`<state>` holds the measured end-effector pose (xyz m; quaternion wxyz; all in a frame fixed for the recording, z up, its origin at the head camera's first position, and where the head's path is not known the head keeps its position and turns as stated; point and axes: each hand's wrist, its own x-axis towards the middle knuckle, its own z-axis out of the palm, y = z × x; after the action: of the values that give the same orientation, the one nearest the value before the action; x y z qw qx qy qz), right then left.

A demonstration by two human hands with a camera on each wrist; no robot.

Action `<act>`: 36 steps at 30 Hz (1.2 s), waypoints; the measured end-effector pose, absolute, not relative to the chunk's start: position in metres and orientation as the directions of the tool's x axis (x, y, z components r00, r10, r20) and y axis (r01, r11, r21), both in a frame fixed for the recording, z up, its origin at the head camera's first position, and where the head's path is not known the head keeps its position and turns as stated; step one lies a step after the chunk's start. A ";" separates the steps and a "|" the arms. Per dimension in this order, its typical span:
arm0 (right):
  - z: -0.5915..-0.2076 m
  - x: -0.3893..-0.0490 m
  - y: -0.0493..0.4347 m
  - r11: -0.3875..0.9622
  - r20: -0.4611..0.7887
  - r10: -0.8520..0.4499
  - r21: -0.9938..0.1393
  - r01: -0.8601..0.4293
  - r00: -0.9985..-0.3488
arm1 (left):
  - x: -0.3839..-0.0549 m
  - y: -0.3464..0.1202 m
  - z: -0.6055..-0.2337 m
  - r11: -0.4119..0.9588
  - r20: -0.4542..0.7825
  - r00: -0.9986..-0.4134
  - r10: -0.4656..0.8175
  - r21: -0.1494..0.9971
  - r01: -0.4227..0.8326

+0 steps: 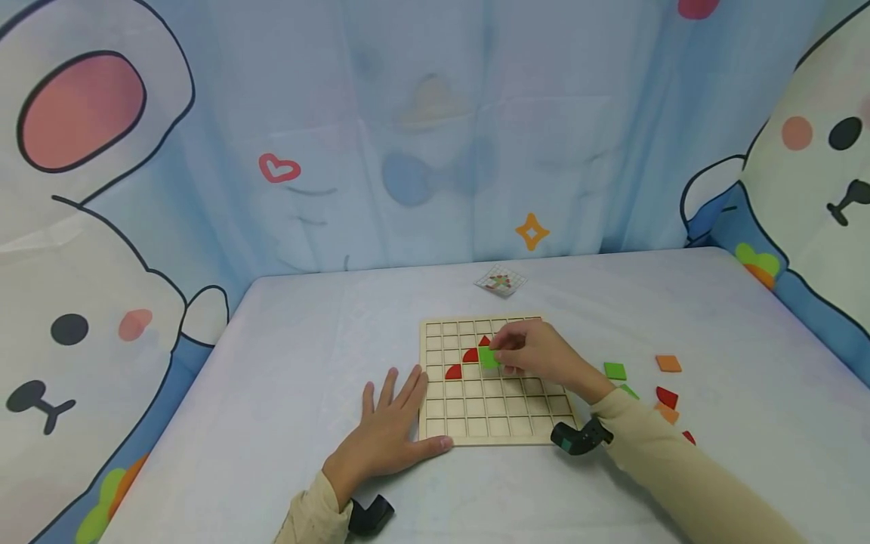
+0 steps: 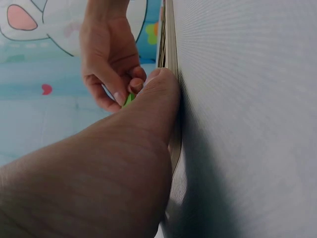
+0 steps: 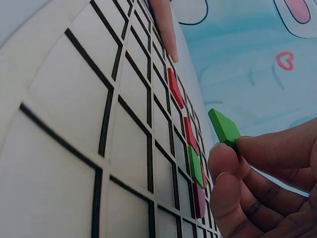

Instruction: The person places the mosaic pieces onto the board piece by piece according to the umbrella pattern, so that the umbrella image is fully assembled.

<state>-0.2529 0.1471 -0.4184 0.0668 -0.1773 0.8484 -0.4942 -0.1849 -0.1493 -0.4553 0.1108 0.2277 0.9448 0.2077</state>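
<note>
A wooden grid board [image 1: 476, 431] lies on the table. Above it, the right hand [image 1: 533, 351] pinches a green square tile [image 3: 225, 129] between thumb and fingertips. On the grid, another green tile [image 3: 196, 166] sits in a cell close to several red pieces. Two rounded red pieces [image 1: 453, 372] step diagonally up the board in the head view, and a red triangle [image 1: 484, 341] shows higher up. Fingers spread, the left hand [image 1: 387, 434] rests at the board's left side, its thumb along the lower left corner.
Right of the board lie loose pieces: a green square [image 1: 615, 371], an orange one [image 1: 669, 363], a red rounded one [image 1: 667, 397] and several more, partly behind the right sleeve. A small patterned card [image 1: 501, 280] lies beyond the board, before a printed curtain [image 1: 421, 189].
</note>
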 end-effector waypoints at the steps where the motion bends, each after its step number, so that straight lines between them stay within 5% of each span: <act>1: -0.418 -0.253 0.145 0.450 0.064 -0.368 -0.861 -0.238 -0.928 | -0.185 -0.149 -0.455 0.810 -0.114 -0.871 0.478 0.442 0.386; 36: -0.422 -0.249 0.104 0.632 0.130 -0.381 -0.686 -0.361 -0.915 | -0.186 -0.151 -0.457 0.807 -0.106 -0.867 0.487 0.435 0.400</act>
<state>-0.2494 0.1042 -0.4225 0.0135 -0.2054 0.9032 -0.3768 -0.1861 -0.1509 -0.4567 0.1070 0.2349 0.9444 0.2038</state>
